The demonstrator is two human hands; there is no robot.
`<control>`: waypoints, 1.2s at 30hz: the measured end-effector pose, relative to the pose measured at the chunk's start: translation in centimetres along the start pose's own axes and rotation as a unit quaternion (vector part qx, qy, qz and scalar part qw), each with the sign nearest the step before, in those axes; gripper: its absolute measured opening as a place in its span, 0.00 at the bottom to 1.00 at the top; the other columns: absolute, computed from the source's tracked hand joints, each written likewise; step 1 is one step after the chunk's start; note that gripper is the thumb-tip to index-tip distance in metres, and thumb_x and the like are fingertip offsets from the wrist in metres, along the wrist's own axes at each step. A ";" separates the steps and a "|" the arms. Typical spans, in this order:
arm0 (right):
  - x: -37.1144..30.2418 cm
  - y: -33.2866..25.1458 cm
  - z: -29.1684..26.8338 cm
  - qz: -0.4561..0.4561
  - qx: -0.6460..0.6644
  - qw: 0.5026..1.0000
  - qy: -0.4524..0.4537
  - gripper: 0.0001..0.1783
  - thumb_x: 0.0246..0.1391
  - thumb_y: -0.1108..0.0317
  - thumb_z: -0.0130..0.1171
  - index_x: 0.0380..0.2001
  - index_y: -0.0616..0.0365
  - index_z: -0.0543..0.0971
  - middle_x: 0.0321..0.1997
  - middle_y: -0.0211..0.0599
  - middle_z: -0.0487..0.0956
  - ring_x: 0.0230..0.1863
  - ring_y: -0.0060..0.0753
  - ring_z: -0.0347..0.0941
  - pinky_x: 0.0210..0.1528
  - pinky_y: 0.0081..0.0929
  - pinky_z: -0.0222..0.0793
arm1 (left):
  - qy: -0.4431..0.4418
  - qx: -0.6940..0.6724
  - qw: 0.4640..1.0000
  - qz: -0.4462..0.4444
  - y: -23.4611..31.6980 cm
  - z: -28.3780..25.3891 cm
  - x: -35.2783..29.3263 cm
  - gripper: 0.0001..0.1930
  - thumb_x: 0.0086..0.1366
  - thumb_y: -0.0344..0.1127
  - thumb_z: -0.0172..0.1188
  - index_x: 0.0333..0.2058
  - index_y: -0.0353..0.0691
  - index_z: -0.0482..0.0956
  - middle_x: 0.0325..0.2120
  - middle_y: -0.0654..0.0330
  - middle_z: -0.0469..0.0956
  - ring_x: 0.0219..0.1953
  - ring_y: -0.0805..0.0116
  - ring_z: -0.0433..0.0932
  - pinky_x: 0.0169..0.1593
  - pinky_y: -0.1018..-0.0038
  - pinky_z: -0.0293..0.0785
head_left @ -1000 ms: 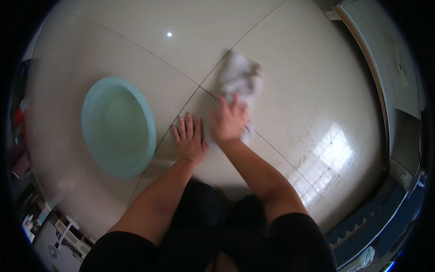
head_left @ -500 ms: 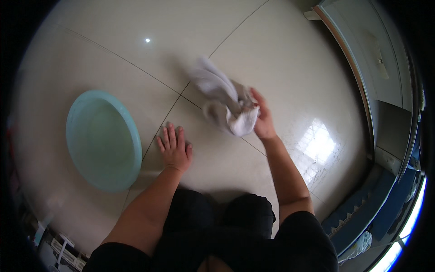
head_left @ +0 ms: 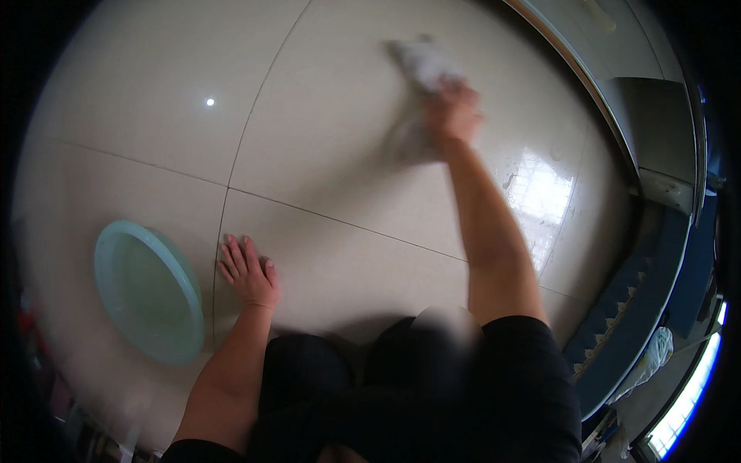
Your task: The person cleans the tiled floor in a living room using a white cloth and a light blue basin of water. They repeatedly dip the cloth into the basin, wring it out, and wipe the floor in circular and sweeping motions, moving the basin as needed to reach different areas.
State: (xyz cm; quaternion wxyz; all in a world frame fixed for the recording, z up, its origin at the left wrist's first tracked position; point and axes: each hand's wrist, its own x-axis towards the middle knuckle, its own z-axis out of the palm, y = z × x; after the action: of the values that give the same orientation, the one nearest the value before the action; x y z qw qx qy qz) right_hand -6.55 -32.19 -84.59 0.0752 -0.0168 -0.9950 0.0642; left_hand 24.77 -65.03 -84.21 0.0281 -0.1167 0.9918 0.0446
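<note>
My right hand (head_left: 455, 112) is stretched far forward with its fingers wrapped over a pale, crumpled cloth (head_left: 426, 65). Both are smeared by motion, and part of the cloth sticks out on the near side of the hand. Whether the cloth touches the tiled floor (head_left: 332, 147) I cannot tell. My left hand (head_left: 248, 272) lies flat on the floor with its fingers spread, close to a tile seam. Left of it stands a light green plastic basin (head_left: 150, 293); it seems to hold some water.
Along the right side runs a low cabinet (head_left: 656, 123). Nearer to me is a dark blue cloth cover (head_left: 617, 324) with a lace-like trim, and a clear plastic bag (head_left: 652, 359) beside it. Window light reflects off the floor at the right. Blurred items sit at the lower left.
My right hand has reached forward and spread the cloth farther away. My left hand still rests flat on the floor. The whole view has shifted, so the basin appears lower and farther left.
</note>
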 end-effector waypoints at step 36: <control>-15.1 -11.3 -3.0 -0.260 0.180 0.944 -0.095 0.16 0.50 0.58 0.45 0.41 0.41 0.77 0.59 0.31 0.63 0.61 0.45 0.52 0.53 0.57 0.53 | 0.090 0.006 0.995 0.042 0.8 0.8 -0.4 0.29 0.62 0.49 0.39 0.59 0.40 0.57 0.62 0.50 0.48 0.64 0.48 0.45 0.60 0.50 0.41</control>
State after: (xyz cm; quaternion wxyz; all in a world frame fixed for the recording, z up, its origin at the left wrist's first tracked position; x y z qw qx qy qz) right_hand 8.51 -43.70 -82.38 -0.0041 0.2621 -0.9392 0.2217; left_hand 24.97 -64.12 -84.96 -0.0621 -0.0784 0.9946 0.0287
